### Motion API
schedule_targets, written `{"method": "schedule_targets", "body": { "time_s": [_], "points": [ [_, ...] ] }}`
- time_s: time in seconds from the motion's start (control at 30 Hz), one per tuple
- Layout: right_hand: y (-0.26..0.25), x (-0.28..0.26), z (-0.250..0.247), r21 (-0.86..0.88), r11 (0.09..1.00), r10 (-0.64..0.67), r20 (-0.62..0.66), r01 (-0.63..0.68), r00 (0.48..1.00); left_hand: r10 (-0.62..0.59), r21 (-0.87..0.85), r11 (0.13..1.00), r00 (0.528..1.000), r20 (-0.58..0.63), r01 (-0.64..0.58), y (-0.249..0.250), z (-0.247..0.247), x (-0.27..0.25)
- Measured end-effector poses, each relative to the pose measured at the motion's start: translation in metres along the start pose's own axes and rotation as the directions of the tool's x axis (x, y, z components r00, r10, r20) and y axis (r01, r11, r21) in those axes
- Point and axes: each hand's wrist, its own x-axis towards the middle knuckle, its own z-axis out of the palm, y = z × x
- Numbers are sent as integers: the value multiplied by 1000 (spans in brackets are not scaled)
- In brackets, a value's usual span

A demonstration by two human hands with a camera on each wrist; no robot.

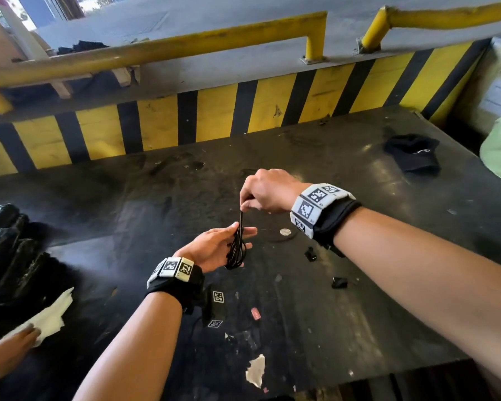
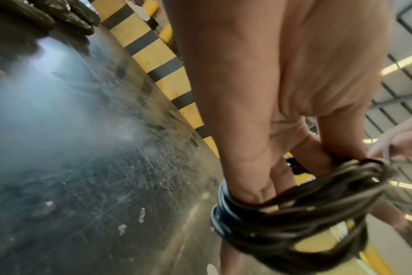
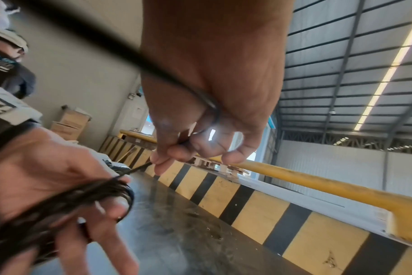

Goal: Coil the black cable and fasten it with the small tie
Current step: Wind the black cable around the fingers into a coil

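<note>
Head view, left hand (image 1: 214,250): held palm-up above the dark table (image 1: 344,328); several loops of the black cable (image 1: 236,250) are wound around its spread fingers.
Head view, right hand (image 1: 268,191): raised just above the left hand; thumb and forefinger pinch one strand of the cable, which runs taut down into the coil.
Head view, table items: two small black pieces (image 1: 310,254) and (image 1: 339,282) lie near the hands; a black cap (image 1: 412,153) lies far right; whether either piece is the tie cannot be told.
Head view, surroundings: a yellow-and-black striped barrier (image 1: 214,117) stands behind the table, with a yellow rail (image 1: 156,50) above it.
Left wrist view, coil: the cable (image 2: 306,214) wraps in many turns around the fingers (image 2: 247,176) of the left hand, well clear of the table.
Right wrist view, pinch: the fingertips (image 3: 176,156) of the right hand close narrowly on the cable (image 3: 139,168); the loose run passes over the palm toward the wrist.
Right wrist view, coil: the bundle sits around the left hand (image 3: 47,176), whose fingers are extended.
</note>
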Motion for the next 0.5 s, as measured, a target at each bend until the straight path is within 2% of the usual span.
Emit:
{"method": "schedule_targets", "body": {
  "time_s": [0.1,0.27,0.4,0.5],
  "points": [
    [9,8,-4,39,999,17,-33,-15,999,-6,-49,999,993,117,12,8,8,-7],
    [21,11,3,191,981,46,-21,-41,999,70,-169,985,955,287,-21,21,21,-15],
    [33,3,15,239,969,57,6,-57,998,173,-257,963,915,365,-79,27,24,-19],
    [35,-4,36,311,948,48,64,-65,997,260,-345,930,892,371,-127,29,27,-18]
  ]
}}
